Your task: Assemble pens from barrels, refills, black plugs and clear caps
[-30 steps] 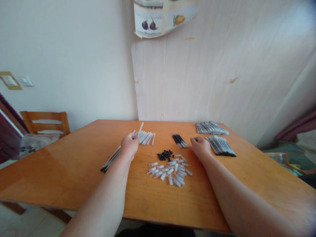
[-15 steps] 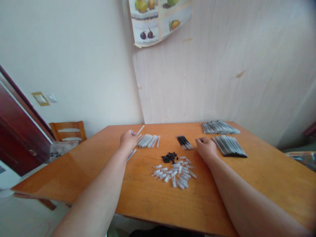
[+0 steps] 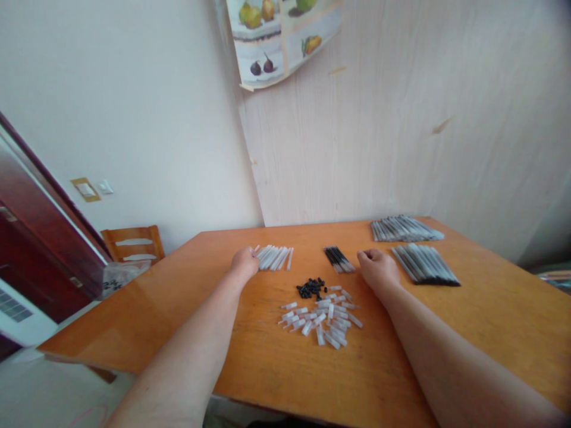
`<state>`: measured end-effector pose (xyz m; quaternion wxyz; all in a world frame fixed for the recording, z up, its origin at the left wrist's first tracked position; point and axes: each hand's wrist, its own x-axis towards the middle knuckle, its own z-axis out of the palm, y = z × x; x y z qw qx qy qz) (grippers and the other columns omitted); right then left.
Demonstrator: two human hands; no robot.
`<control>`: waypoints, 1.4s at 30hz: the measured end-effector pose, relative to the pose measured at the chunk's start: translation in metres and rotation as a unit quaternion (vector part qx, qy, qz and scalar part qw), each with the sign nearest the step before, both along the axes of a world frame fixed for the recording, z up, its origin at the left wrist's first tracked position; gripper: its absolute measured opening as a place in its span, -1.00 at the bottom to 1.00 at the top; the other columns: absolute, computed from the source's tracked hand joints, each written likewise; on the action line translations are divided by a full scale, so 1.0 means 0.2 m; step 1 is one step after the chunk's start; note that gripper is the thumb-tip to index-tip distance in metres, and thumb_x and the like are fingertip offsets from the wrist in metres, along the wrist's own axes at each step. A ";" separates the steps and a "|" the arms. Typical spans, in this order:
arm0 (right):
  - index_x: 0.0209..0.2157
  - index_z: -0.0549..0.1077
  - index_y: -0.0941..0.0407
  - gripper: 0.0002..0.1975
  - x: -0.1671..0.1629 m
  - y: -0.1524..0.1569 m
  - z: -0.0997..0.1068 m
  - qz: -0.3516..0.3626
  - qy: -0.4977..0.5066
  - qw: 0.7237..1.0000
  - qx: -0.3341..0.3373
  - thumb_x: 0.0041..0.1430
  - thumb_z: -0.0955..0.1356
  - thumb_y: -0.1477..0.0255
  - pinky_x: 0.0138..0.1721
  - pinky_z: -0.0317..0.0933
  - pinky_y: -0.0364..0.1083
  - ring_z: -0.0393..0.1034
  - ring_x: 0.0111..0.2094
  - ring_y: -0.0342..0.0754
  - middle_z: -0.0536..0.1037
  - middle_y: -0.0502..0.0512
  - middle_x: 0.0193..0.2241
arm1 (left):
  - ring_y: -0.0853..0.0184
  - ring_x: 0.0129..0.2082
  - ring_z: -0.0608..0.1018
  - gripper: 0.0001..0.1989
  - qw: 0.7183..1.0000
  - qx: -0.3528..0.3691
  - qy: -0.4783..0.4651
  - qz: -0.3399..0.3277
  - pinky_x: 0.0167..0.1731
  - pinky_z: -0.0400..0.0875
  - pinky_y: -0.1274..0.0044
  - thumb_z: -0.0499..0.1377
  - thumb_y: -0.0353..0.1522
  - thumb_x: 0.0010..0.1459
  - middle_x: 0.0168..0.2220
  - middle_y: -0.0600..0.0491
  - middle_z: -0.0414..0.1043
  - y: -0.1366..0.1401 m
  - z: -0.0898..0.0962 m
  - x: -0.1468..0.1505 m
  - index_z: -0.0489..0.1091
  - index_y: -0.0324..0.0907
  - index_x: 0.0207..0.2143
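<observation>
My left hand [image 3: 245, 262] is closed at the left end of a row of thin white plastic tubes [image 3: 275, 258], its fingertips against them. Whether a tube is between those fingers is hidden. My right hand [image 3: 378, 270] rests on the table with its fingers curled in; nothing shows in it. It lies between a small row of black-and-clear sticks [image 3: 339, 260] and a bundle of grey translucent sticks with black ends [image 3: 424, 264]. Between my forearms are a heap of small black caps [image 3: 311, 288] and scattered translucent white caps with thin tips [image 3: 331, 311].
A second bundle of grey sticks [image 3: 405, 229] lies at the far right of the wooden table [image 3: 169, 324]. Behind the table's far edge rises a wall with a fruit picture [image 3: 281, 38]. A wooden chair [image 3: 134, 244] and a plastic bag [image 3: 125, 274] stand at the left.
My left hand has moved right, up to the row of white tubes. The tubes sticking out around it before no longer stick out. My right hand stays closed in its place.
</observation>
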<state>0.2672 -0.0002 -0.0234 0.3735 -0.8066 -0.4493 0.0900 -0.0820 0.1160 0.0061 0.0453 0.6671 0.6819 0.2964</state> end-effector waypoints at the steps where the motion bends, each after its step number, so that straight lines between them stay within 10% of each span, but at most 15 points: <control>1: -0.25 0.59 0.13 -0.56 0.00 0.00 0.00 -0.001 -0.002 1.000 -0.004 0.16 0.20 0.16 -0.39 0.11 -0.11 0.44 -0.27 0.06 0.59 0.25 -0.31 | 0.19 -0.31 0.52 -0.90 1.000 -0.006 0.015 0.000 -0.30 0.27 0.51 0.21 -0.53 -0.15 -0.45 -0.05 0.50 0.01 -0.01 0.00 0.43 -0.17 -0.53; 28: -0.25 0.59 0.09 -0.55 0.00 0.01 -0.01 0.000 -0.014 1.000 -0.012 0.15 0.19 0.13 -0.44 0.08 -0.12 0.45 -0.27 0.06 0.60 0.22 -0.29 | 0.26 -0.21 0.53 -0.82 0.991 -0.022 0.128 -0.013 -0.28 0.30 0.55 0.12 -0.36 0.11 -0.22 -0.06 0.55 -0.01 0.01 0.00 0.48 -0.18 -0.27; 42: -0.25 0.59 0.12 -0.57 0.01 0.01 -0.01 0.012 -0.015 1.000 0.004 0.15 0.20 0.16 -0.39 0.13 -0.12 0.45 -0.24 0.07 0.60 0.25 -0.31 | 0.32 -0.31 0.52 -0.85 0.995 -0.052 0.083 0.033 -0.38 0.27 0.58 0.15 -0.34 0.08 -0.30 -0.02 0.55 -0.12 0.05 -0.28 0.49 -0.19 -0.35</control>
